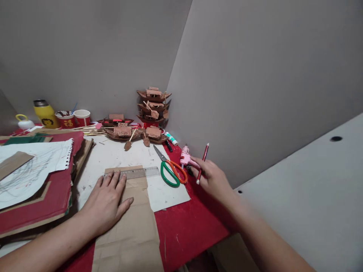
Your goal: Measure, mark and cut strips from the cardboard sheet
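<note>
My left hand [109, 200] lies flat, fingers spread, on a strip of brown cardboard [129, 241]. Its fingertips rest on the end of a clear ruler [141, 172] laid across the cardboard near its far edge. At the right side of the table, my right hand [212, 177] holds a dark red pencil [203, 160], tip up. Those fingers are right by the handle of a pink glue gun [185, 155]; whether they touch it I cannot tell. Between the ruler and the glue gun lie scissors [170, 170] with green and orange handles, blades slightly apart.
Several small brown model boats [154, 104] are stacked in the corner, with more boats [123, 132] before them. A pile of cardboard and paper [56, 189] fills the left. Behind stand a yellow bottle [45, 114] and paper cups [82, 118]. A grey wall [255, 94] rises at right.
</note>
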A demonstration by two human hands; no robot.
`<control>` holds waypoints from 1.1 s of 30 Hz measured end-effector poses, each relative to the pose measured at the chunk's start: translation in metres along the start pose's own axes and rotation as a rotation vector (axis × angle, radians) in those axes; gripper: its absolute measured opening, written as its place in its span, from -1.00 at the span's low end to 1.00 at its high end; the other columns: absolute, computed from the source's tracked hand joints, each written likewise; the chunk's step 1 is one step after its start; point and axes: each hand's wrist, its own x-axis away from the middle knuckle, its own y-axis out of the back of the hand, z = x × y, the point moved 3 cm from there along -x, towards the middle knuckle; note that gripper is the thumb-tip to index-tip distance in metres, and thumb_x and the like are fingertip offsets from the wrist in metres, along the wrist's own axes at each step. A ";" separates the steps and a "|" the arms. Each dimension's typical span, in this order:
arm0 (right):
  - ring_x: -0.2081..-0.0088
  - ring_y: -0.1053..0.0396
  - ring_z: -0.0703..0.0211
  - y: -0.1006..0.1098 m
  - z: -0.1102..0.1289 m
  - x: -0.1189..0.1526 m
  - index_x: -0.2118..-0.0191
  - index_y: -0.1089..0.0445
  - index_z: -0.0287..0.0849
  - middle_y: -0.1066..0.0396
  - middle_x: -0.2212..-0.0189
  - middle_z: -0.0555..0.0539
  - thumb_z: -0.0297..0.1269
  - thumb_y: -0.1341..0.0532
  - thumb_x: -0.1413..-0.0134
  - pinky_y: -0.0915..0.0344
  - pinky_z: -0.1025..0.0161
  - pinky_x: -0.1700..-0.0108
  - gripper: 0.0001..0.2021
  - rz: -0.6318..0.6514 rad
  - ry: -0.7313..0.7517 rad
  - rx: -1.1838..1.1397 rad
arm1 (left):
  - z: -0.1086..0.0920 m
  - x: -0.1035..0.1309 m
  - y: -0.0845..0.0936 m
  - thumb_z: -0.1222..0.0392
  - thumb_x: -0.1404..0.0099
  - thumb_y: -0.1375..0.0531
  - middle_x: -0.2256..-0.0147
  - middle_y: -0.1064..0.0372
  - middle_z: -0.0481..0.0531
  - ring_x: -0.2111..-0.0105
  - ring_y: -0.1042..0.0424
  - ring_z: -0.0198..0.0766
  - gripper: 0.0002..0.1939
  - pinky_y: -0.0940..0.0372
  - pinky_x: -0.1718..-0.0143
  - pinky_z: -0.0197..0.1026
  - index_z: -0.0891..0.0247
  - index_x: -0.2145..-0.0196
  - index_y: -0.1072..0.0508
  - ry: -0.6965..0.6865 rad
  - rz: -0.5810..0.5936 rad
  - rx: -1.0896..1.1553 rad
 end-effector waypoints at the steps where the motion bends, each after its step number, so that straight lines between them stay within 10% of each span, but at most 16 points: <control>1: 0.19 -0.42 -0.02 0.004 0.015 0.005 -0.09 -0.34 -0.15 -0.49 0.19 -0.21 -0.29 -0.09 -0.25 -0.35 0.09 0.16 -0.67 -0.028 0.036 -0.087 | 0.000 0.000 0.000 -0.12 -0.34 0.01 -0.28 -0.02 0.42 -0.26 -0.05 0.27 -0.29 -0.01 -0.19 0.25 0.44 -0.28 -0.17 0.001 0.003 -0.001; 6: 0.06 -0.39 0.01 0.000 0.076 0.024 -0.11 -0.29 -0.13 -0.46 0.05 -0.20 -0.38 -0.13 -0.21 -0.34 0.05 0.01 -0.66 0.162 0.332 -0.291 | -0.001 0.001 0.001 -0.11 -0.34 0.00 -0.28 -0.03 0.42 -0.27 -0.04 0.26 -0.29 0.00 -0.20 0.24 0.44 -0.28 -0.18 0.004 -0.007 0.007; 14: 0.18 -0.46 -0.08 -0.028 0.044 0.010 -0.05 -0.37 -0.25 -0.52 0.24 -0.25 -0.25 -0.14 -0.20 -0.38 0.06 0.13 -0.66 0.240 -0.048 0.023 | -0.001 0.001 0.002 -0.10 -0.35 0.00 -0.29 0.00 0.43 -0.27 -0.02 0.28 -0.29 -0.03 -0.18 0.26 0.45 -0.29 -0.15 0.020 0.009 0.017; 27: 0.13 -0.49 -0.11 -0.034 0.015 0.002 -0.06 -0.38 -0.23 -0.51 0.13 -0.28 -0.39 -0.14 -0.09 -0.41 0.03 0.10 -0.61 0.205 -0.119 -0.018 | -0.001 0.003 0.002 -0.12 -0.35 0.00 -0.29 -0.01 0.41 -0.26 -0.05 0.27 -0.29 -0.03 -0.18 0.25 0.43 -0.29 -0.16 0.013 -0.011 0.013; 33: 0.05 -0.43 -0.03 -0.001 0.073 0.040 -0.18 -0.23 -0.11 -0.46 0.04 -0.23 -0.30 -0.18 -0.18 -0.37 0.03 0.02 -0.56 0.157 0.149 -0.336 | -0.002 0.004 0.002 -0.13 -0.35 0.00 -0.29 -0.03 0.42 -0.27 -0.03 0.27 -0.29 -0.03 -0.18 0.23 0.43 -0.27 -0.18 0.015 -0.001 0.011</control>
